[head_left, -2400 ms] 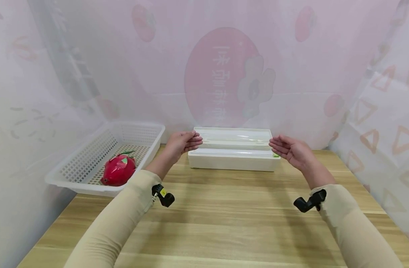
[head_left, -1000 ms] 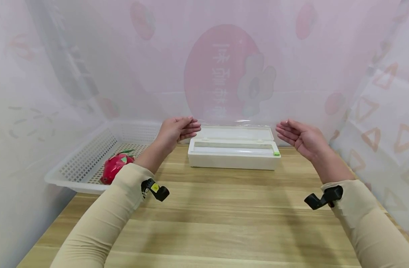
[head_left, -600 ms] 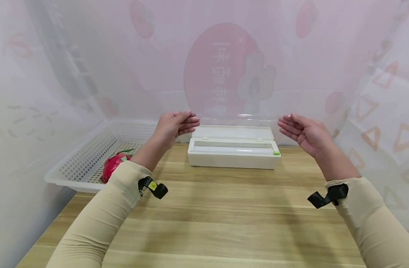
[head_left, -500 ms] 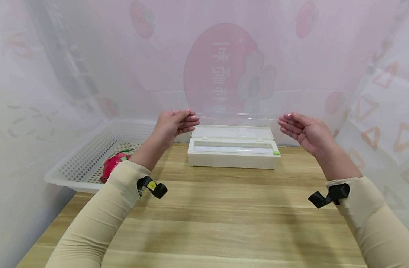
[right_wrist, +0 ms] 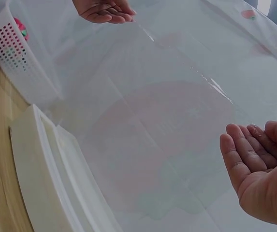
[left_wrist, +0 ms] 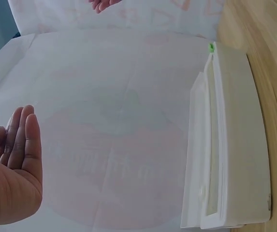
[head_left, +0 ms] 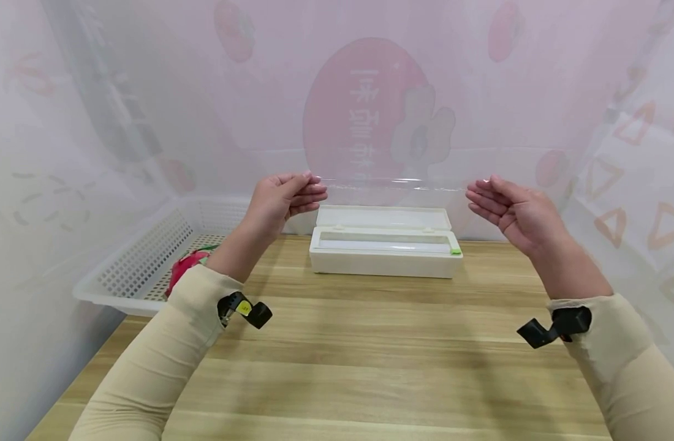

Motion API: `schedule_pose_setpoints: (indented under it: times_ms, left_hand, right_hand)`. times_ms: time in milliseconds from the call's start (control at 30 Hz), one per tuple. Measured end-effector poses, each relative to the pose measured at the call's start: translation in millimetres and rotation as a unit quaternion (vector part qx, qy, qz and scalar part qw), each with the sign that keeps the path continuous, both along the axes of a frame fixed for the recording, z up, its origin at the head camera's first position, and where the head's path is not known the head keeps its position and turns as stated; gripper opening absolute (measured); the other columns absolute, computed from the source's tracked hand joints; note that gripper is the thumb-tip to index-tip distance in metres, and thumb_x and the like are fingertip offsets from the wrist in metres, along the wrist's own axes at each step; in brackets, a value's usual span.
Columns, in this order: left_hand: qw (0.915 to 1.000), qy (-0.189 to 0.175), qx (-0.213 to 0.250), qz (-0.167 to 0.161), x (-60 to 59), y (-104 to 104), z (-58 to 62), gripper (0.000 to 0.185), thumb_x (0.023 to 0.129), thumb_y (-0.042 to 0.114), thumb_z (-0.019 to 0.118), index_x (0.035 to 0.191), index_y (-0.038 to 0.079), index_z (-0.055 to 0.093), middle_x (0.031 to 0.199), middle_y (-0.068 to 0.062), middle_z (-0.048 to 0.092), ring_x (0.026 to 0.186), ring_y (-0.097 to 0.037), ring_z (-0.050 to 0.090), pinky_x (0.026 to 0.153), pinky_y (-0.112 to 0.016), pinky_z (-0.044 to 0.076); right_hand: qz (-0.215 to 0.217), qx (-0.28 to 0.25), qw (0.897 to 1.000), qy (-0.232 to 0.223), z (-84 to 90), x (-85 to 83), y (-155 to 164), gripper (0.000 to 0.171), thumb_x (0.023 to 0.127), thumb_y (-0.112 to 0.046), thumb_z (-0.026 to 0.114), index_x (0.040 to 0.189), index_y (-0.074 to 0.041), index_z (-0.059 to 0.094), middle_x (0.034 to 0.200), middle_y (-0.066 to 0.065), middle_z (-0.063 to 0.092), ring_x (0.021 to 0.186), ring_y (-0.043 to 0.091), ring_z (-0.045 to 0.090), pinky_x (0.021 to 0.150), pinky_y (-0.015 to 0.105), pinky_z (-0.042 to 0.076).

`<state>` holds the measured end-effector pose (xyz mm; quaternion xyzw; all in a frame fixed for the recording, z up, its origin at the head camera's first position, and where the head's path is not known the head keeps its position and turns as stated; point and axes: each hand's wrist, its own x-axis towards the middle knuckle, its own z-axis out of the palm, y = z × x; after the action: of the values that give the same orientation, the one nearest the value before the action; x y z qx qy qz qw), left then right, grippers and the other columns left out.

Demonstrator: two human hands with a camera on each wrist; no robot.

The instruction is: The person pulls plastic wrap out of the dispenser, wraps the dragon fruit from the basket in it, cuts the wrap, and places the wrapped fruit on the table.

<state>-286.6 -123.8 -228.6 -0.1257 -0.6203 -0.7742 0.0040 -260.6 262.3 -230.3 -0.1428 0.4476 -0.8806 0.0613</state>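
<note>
Head view: one sheet of clear film (head_left: 407,180) stretches between my hands, above the white box (head_left: 383,264) at the table's far side. My left hand (head_left: 284,199) pinches its left upper corner between thumb and forefinger, my right hand (head_left: 519,211) its right one; the other fingers reach out fairly straight. I judge it almost weightless, limp and clingy, quick to fold onto itself or tear if tugged unevenly, so those two corners are the place to hold, lightly and level. (Whether its lower end meets the box, I can't tell.)

Counting: one film sheet; one box, its one lid (head_left: 383,217) tipped back, with one green piece (head_left: 455,252) at the right end; one white basket (head_left: 133,263) to the left, and in it one red thing (head_left: 185,267), partly behind my arm; one wooden table (head_left: 397,349).
</note>
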Motion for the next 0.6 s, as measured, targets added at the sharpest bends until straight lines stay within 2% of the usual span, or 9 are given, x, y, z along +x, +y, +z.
schedule_pose_setpoints:
  times_ms: [167,400,600]
  left_hand:
    - [0.9998,0.018,0.003,-0.004,7.2,-0.6,4.3,0.024,0.098,0.017,0.06,0.103,-0.005,0.068,0.09,-0.012,0.073,0.084,-0.02,0.072,0.074,-0.03,0.057]
    - [0.9984,0.054,-0.002,-0.012,19.4,-2.6,11.0,0.019,0.098,0.016,0.06,0.097,0.0,0.071,0.088,-0.01,0.073,0.082,-0.02,0.072,0.074,-0.03,0.057]
    - [0.9974,0.071,0.002,-0.011,30.3,-3.2,18.5,0.017,0.098,0.013,0.06,0.094,0.002,0.073,0.087,-0.009,0.073,0.081,-0.02,0.072,0.073,-0.03,0.057]
  right_hand:
    - [-0.003,-0.002,1.0,0.014,4.6,7.7,0.5,0.021,0.099,-0.003,0.053,0.099,0.01,0.069,0.098,0.021,0.071,0.098,0.03,0.068,0.086,0.038,0.053]
    - [0.036,-0.032,0.998,0.044,9.5,16.5,2.5,0.024,0.101,0.0,0.048,0.1,0.012,0.068,0.099,0.023,0.07,0.099,0.031,0.068,0.088,0.039,0.052]
    - [0.037,-0.033,0.997,0.058,14.3,23.0,4.8,0.026,0.101,0.0,0.046,0.102,0.013,0.068,0.1,0.024,0.07,0.099,0.032,0.068,0.088,0.04,0.053]
